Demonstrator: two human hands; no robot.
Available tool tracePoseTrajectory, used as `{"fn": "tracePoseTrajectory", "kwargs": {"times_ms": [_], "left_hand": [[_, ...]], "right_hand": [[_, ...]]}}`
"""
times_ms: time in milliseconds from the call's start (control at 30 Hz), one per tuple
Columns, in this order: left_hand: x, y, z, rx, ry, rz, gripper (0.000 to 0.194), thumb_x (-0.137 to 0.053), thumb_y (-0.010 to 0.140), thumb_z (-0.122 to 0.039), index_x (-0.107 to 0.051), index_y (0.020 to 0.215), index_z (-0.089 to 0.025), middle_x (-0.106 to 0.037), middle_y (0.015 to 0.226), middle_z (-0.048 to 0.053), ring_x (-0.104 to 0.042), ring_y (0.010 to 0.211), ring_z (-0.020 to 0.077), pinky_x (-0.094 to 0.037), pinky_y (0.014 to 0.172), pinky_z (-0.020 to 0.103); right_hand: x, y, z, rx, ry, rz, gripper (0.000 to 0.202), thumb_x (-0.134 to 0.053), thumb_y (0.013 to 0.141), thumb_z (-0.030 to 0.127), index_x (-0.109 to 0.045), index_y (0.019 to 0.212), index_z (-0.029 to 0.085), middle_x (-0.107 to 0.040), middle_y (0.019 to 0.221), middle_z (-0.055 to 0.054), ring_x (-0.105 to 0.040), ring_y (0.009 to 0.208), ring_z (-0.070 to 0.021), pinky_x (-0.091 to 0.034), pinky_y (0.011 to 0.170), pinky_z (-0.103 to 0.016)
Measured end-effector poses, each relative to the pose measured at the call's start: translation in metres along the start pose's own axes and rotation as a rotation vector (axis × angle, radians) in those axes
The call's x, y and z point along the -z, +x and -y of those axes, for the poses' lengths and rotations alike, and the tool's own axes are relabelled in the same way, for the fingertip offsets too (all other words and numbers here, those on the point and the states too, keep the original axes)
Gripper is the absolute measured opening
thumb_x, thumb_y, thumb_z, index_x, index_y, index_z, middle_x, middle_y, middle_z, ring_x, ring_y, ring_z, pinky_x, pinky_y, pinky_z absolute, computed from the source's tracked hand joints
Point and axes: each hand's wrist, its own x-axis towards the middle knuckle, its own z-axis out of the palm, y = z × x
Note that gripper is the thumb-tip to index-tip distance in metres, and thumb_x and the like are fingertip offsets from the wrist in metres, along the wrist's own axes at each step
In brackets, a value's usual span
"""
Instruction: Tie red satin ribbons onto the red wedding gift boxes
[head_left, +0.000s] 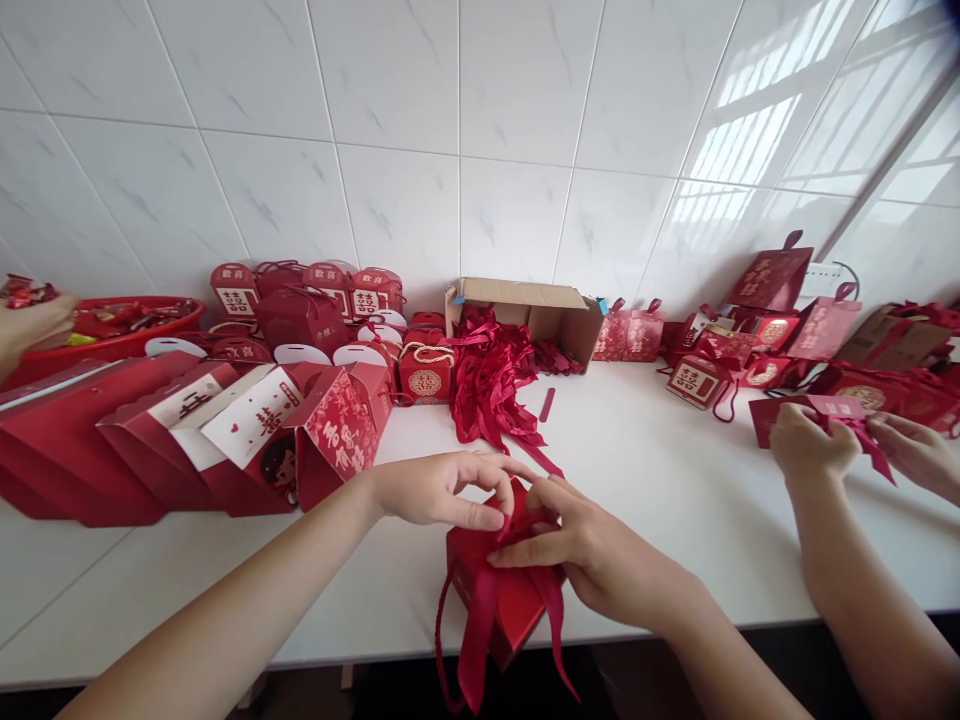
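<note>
A long white table [660,480] runs along the tiled wall, its far edge crowded with red gift boxes [300,330] and, at the left, flattened red bags [112,440]. Behind the middle sits an open cardboard carton [555,312] spilling a heap of red ribbons [491,385]. At the near edge stands a small red box [480,575] — ribbon [480,640] hanging off its front. The left hand [442,490] pinches the ribbon at the box top; the right hand [600,555] grips it beside. Far right, a co-worker's hands [814,445] hold another ribbon.
</note>
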Motion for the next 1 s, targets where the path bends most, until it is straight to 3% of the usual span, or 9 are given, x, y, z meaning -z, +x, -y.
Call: {"fn": "tracePoseTrajectory", "kwargs": {"times_ms": [167,267,400,667,833,1000], "left_hand": [[-0.003,-0.002,-0.002,0.116,0.008,-0.038,0.031,-0.046,0.093,-0.043,-0.058,0.076,-0.020,-0.050,0.139,0.004,-0.044,0.129,0.0207,-0.034,0.107,0.033],[-0.010,-0.004,-0.003,0.111,0.050,-0.135,0.024,-0.054,0.089,-0.040,-0.058,0.075,-0.021,-0.048,0.141,0.003,-0.037,0.135,0.0216,-0.029,0.111,0.036],[-0.021,-0.005,-0.003,0.081,0.033,-0.275,0.020,-0.064,0.083,-0.037,-0.061,0.071,-0.021,-0.053,0.137,0.004,-0.033,0.137,0.0246,-0.026,0.112,0.044],[-0.031,-0.008,-0.013,0.038,-0.015,-0.379,0.025,-0.064,0.081,-0.031,-0.049,0.065,-0.020,-0.063,0.124,0.005,-0.040,0.133,0.0243,-0.027,0.111,0.045],[-0.044,-0.009,-0.013,0.052,-0.068,-0.484,0.020,-0.063,0.082,-0.030,-0.048,0.072,-0.020,-0.068,0.110,0.006,-0.051,0.121,0.0229,-0.038,0.103,0.039],[-0.059,-0.006,-0.015,0.114,-0.050,-0.599,0.016,-0.058,0.087,-0.033,-0.054,0.078,-0.021,-0.069,0.095,0.003,-0.058,0.111,0.0213,-0.042,0.097,0.034]], "right_hand": [[0.001,-0.001,0.000,-0.010,0.001,0.006,0.051,-0.045,0.084,-0.001,-0.069,0.115,0.032,-0.054,0.101,-0.008,-0.053,0.095,-0.0186,-0.050,0.085,-0.034],[0.001,-0.001,-0.001,-0.018,-0.036,0.009,0.055,-0.044,0.081,-0.004,-0.069,0.114,0.033,-0.052,0.094,-0.007,-0.052,0.085,-0.0175,-0.051,0.077,-0.033],[0.002,-0.003,-0.004,0.013,-0.032,-0.029,0.058,-0.043,0.079,-0.006,-0.069,0.113,0.032,-0.054,0.096,-0.007,-0.052,0.087,-0.0173,-0.051,0.076,-0.031],[0.002,-0.007,-0.011,0.147,-0.060,-0.274,0.041,-0.045,0.091,0.006,-0.066,0.115,0.031,-0.063,0.091,-0.005,-0.055,0.079,-0.0143,-0.049,0.070,-0.028],[-0.001,-0.008,-0.011,0.066,-0.103,-0.395,0.030,-0.052,0.093,0.017,-0.059,0.121,0.022,-0.067,0.084,-0.005,-0.058,0.074,-0.0168,-0.051,0.068,-0.032],[-0.005,-0.006,-0.012,0.019,-0.084,-0.497,0.011,-0.061,0.089,0.021,-0.068,0.097,0.022,-0.070,0.078,-0.005,-0.060,0.072,-0.0181,-0.052,0.065,-0.032]]}}
